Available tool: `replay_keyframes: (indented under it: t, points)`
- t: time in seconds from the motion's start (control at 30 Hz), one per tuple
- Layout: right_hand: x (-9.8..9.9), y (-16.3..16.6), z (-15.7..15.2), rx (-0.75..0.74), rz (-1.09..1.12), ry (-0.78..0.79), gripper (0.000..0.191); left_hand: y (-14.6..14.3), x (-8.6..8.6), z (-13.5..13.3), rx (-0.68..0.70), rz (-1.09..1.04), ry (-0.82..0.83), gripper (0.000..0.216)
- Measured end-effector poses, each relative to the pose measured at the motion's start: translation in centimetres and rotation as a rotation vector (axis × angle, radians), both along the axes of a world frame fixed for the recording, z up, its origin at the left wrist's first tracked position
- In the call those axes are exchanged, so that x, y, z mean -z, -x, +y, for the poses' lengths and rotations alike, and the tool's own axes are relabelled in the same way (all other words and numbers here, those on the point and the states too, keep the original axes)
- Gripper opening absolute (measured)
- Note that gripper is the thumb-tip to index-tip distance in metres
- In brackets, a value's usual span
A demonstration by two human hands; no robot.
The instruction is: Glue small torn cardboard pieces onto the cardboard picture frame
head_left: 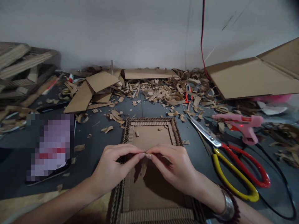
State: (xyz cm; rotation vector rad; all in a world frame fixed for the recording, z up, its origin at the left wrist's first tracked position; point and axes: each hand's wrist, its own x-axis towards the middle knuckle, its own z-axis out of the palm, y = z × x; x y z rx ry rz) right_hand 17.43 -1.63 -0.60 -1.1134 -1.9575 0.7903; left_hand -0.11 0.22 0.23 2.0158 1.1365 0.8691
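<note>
A rectangular cardboard frame (151, 137) with ribbed corrugated borders lies flat in front of me. My left hand (112, 169) and my right hand (174, 166) hover over its middle, fingertips meeting in a pinch. Between them they hold a small cardboard piece (145, 154) that is mostly hidden by the fingers. A little cardboard strip (143, 169) hangs just below the fingertips. My right wrist wears a metal bangle and a dark beaded bracelet.
Large scissors (233, 165) with red and yellow handles lie right of the frame. A pink glue gun (240, 123) rests beyond them, its black cord trailing right. Cardboard scraps (163, 90) litter the back. A phone (50, 147) lies at left; a cardboard sheet (249, 76) leans at right.
</note>
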Motion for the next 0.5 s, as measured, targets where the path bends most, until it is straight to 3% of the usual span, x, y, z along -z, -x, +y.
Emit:
replay_keyframes:
  t: [0.5]
  points:
    - [0.21, 0.00, -0.12, 0.001, -0.026, -0.038, 0.016, 0.13, -0.05, -0.24, 0.022, 0.032, 0.032, 0.013]
